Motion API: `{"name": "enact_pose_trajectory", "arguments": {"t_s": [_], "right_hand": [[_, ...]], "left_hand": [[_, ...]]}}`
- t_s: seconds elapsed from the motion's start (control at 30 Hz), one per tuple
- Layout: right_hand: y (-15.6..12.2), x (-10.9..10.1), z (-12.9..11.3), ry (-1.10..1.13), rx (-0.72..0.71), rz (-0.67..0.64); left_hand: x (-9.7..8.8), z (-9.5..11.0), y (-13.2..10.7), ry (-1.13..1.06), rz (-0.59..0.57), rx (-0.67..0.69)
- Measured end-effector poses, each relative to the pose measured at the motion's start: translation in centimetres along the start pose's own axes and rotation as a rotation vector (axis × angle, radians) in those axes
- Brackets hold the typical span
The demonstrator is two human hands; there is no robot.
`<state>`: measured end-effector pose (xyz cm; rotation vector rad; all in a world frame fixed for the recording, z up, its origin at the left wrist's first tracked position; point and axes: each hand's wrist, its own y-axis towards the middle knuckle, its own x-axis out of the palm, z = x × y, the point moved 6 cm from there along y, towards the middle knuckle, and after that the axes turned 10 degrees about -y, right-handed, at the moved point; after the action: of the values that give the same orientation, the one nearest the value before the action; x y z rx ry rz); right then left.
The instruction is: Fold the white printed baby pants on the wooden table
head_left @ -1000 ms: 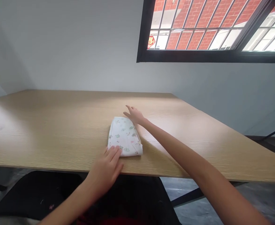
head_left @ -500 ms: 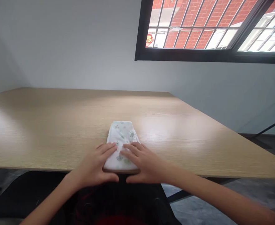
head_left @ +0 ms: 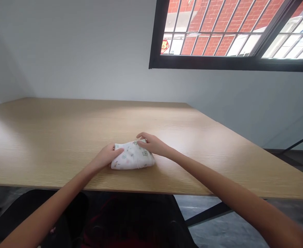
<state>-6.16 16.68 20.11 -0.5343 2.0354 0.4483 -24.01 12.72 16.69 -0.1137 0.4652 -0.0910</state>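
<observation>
A folded white cloth (head_left: 132,156) with small green and brown prints stands slightly raised on the table near its front edge, its lower fold resting on the wood. My left hand (head_left: 109,154) grips its left end, thumb across the front and fingers behind, mostly hidden. At the upper right corner, my right hand (head_left: 151,143) pinches the cloth with the thumb in front and the fingers curled over the back.
The light wooden table (head_left: 63,137) stretches to the grey wall (head_left: 89,51). A barred window (head_left: 218,62) with a dark frame is at the upper right. Below the front edge sits a dark chair (head_left: 19,210).
Both hands have moved from lying flat on the cloth to gripping its two ends. The cloth has gone from a tall flat shape to a shorter, wider one, farther from the table edge.
</observation>
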Motion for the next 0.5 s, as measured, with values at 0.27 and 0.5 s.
{"name": "enact_pose_trajectory", "arguments": {"t_s": [0.27, 0.5], "right_hand": [[-2.0, 1.2, -4.2, -0.533, -0.191, 0.336], [-3.1, 4.1, -0.6, -0.401, -0.165, 0.144]], "left_hand": [[2.3, 3.3, -0.5, 0.609, 0.267, 0.557], [4.3, 1.0, -0.5, 0.617, -0.055, 0.498]]}}
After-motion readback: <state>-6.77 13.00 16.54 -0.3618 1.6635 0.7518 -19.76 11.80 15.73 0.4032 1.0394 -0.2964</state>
